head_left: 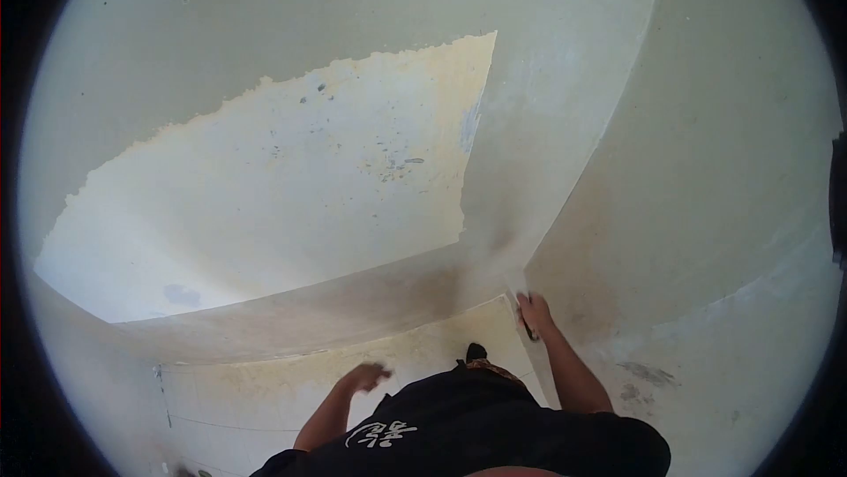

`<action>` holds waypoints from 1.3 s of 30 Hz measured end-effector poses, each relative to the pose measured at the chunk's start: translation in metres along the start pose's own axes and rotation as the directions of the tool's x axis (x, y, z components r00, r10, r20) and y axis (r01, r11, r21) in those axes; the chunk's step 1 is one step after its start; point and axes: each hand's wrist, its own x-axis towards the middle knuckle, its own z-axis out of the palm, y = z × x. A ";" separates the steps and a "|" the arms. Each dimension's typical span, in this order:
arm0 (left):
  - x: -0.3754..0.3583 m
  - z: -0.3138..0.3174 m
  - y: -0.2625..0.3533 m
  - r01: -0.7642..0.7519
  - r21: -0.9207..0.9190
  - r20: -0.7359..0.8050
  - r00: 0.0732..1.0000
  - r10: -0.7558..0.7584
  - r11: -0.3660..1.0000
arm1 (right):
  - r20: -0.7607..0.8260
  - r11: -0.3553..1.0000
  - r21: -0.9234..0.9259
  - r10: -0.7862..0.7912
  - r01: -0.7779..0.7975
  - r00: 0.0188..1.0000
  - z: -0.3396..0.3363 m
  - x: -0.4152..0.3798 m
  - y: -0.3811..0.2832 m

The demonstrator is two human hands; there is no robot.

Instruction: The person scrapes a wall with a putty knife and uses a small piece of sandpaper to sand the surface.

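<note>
My right hand (535, 314) is closed around a tool with a dark handle (530, 330). A pale, blurred part that looks like its blade (516, 282) reaches up from the fingers, by the corner where the wall surfaces meet. Lower and to the left, my left hand (364, 377) is held out in front of the body, away from the wall corner. Its fingers are smeared by motion, and no object shows in it. Left of the corner, a large pale patch (309, 186) with ragged, yellowish edges and small dark marks breaks the grey-green wall (265, 18).
A second grey-green wall surface (706, 168) extends on the right, with grey smudges (648, 375) low down. Below the patch runs a brownish band (353, 296), then a yellowish-white surface (256, 389) with thin lines. A black shirt and a dark shoe (476, 352) show at the bottom.
</note>
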 end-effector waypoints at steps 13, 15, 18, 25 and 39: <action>-0.306 0.045 0.336 -0.785 -0.618 0.192 -0.195 0.962 -0.036 | 0.357 0.877 0.313 -0.465 0.365 0.811 0.023 -0.037 -0.269; -0.310 0.037 0.348 -0.840 -0.537 0.230 -0.228 0.946 -0.071 | 0.335 0.862 0.329 -0.489 0.386 0.806 0.022 -0.039 -0.283; -0.316 0.037 0.358 -0.895 -0.425 0.268 -0.268 0.925 -0.136 | 0.307 0.845 0.330 -0.518 0.421 0.798 0.017 -0.036 -0.296; -0.302 0.028 0.390 -0.849 -0.502 -0.516 0.140 0.845 -0.166 | 0.257 0.779 0.466 -0.573 0.420 0.778 0.029 -0.041 -0.329; -0.238 0.029 0.458 -0.951 0.099 -0.745 0.125 0.656 0.294 | 0.141 0.760 0.512 -0.534 0.400 0.834 0.042 -0.040 -0.354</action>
